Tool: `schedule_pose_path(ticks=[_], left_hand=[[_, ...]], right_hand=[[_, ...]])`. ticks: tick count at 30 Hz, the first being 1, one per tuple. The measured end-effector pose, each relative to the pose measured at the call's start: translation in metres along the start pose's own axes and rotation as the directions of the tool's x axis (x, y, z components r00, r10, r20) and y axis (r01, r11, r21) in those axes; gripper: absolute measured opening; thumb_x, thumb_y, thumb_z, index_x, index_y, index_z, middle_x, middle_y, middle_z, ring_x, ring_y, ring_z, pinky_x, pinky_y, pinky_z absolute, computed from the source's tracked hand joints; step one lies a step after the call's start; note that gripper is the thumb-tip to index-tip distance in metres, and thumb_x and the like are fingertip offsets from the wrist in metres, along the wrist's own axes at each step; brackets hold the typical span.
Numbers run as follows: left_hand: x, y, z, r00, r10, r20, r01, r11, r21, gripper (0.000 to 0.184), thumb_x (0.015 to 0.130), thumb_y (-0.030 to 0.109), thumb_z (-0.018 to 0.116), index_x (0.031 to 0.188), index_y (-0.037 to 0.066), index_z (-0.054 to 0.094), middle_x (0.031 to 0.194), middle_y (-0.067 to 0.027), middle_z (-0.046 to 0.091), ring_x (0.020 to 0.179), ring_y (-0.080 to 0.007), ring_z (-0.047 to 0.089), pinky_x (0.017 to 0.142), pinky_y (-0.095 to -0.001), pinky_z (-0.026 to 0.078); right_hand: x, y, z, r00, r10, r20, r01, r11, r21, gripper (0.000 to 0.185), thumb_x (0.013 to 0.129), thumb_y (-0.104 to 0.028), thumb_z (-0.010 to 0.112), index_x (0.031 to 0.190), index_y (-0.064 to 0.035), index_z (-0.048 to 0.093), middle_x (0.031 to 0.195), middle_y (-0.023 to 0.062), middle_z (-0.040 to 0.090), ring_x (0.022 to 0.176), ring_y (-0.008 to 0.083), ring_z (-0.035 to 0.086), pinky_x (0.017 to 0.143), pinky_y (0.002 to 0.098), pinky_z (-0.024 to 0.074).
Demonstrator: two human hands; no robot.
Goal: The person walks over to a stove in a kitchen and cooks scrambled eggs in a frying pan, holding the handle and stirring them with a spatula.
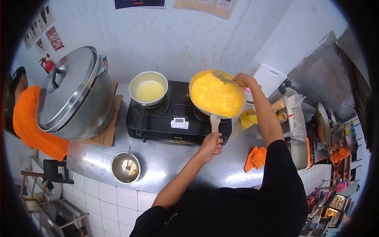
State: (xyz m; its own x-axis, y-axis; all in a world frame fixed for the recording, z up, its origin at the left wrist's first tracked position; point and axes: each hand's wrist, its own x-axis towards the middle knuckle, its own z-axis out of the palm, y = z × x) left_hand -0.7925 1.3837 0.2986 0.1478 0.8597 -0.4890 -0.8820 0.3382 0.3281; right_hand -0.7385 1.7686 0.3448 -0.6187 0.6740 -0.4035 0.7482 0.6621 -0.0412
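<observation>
My left hand (210,147) is closed around the light-coloured handle (214,123) of a frying pan (224,117) on the right burner. Soft yellow scrambled egg (218,96) fills the pan. At the pan's upper right, my right hand (244,80) grips a grey spatula (223,78), its blade in the egg near the far rim. Left of the pan, a saucepan (133,79) with pale yellow liquid (149,91) sits on the other burner of the black gas stove (158,132). A small white digital timer (179,123) lies on the stove between the burners.
A big lidded metal pot (89,112) stands on the left. Near the counter's front edge is a metal bowl (118,173) with a fork (128,164). An orange cloth (255,158) and yellow packet (248,118) lie right. A person in orange (31,122) is beyond the pot.
</observation>
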Motion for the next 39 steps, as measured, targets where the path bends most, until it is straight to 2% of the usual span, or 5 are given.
schedule_pose_path(ticks=[10, 17, 24, 30, 39], left_hand=[[0.0, 0.001, -0.001, 1.0, -0.006, 0.008, 0.006, 1.0, 0.013, 0.02, 0.092, 0.02, 0.044, 0.107, 0.008, 0.04, 0.071, 0.001, 0.04, 0.049, -0.0043, 0.03, 0.039, -0.0185, 0.024], [0.004, -0.002, -0.005, 1.0, 0.005, 0.031, -0.005, 1.0, 0.0, 0.018, 0.092, 0.02, 0.043, 0.105, 0.008, 0.04, 0.071, 0.0007, 0.04, 0.048, -0.0047, 0.031, 0.039, -0.0192, 0.025], [0.002, -0.003, -0.004, 0.999, 0.019, 0.037, -0.018, 1.0, -0.018, 0.017, 0.09, 0.018, 0.043, 0.104, 0.008, 0.041, 0.07, 0.001, 0.041, 0.047, -0.0047, 0.031, 0.039, -0.0197, 0.025], [0.002, -0.003, -0.003, 0.999, 0.021, 0.041, -0.02, 1.0, -0.017, 0.017, 0.089, 0.017, 0.043, 0.104, 0.008, 0.041, 0.069, 0.0014, 0.041, 0.047, -0.0043, 0.03, 0.039, -0.0196, 0.025], [0.002, -0.003, -0.002, 0.999, 0.039, 0.018, -0.038, 0.999, -0.03, 0.021, 0.088, 0.017, 0.047, 0.105, 0.005, 0.042, 0.071, 0.0004, 0.041, 0.048, -0.0047, 0.029, 0.039, -0.0188, 0.023]], right_hand=[[-0.019, -0.043, 0.027, 0.954, -0.271, -0.128, 0.258, 0.96, -0.112, 0.037, 0.081, -0.005, 0.05, 0.115, -0.0135, 0.061, 0.103, 0.0128, 0.064, 0.097, 0.0306, 0.06, 0.08, 0.0421, 0.0481], [-0.109, -0.065, 0.019, 0.957, -0.288, -0.039, 0.269, 0.929, -0.253, 0.04, 0.084, -0.005, 0.052, 0.122, -0.0163, 0.056, 0.094, 0.0152, 0.062, 0.093, 0.0314, 0.059, 0.074, 0.0434, 0.0464], [-0.183, -0.063, -0.016, 0.953, -0.25, -0.172, 0.175, 0.916, -0.362, 0.029, 0.078, -0.007, 0.059, 0.104, -0.0184, 0.064, 0.089, 0.0108, 0.065, 0.089, 0.0289, 0.063, 0.072, 0.0404, 0.0493], [-0.244, -0.097, -0.03, 0.993, -0.115, -0.01, 0.105, 0.938, -0.33, 0.019, 0.078, -0.012, 0.058, 0.095, -0.0109, 0.067, 0.082, 0.0146, 0.065, 0.082, 0.0307, 0.064, 0.07, 0.0421, 0.0508], [-0.155, -0.125, 0.071, 0.941, -0.076, -0.33, -0.011, 0.968, -0.252, 0.021, 0.082, -0.009, 0.047, 0.093, -0.0007, 0.064, 0.089, 0.0243, 0.064, 0.078, 0.0351, 0.066, 0.064, 0.0424, 0.0532]])
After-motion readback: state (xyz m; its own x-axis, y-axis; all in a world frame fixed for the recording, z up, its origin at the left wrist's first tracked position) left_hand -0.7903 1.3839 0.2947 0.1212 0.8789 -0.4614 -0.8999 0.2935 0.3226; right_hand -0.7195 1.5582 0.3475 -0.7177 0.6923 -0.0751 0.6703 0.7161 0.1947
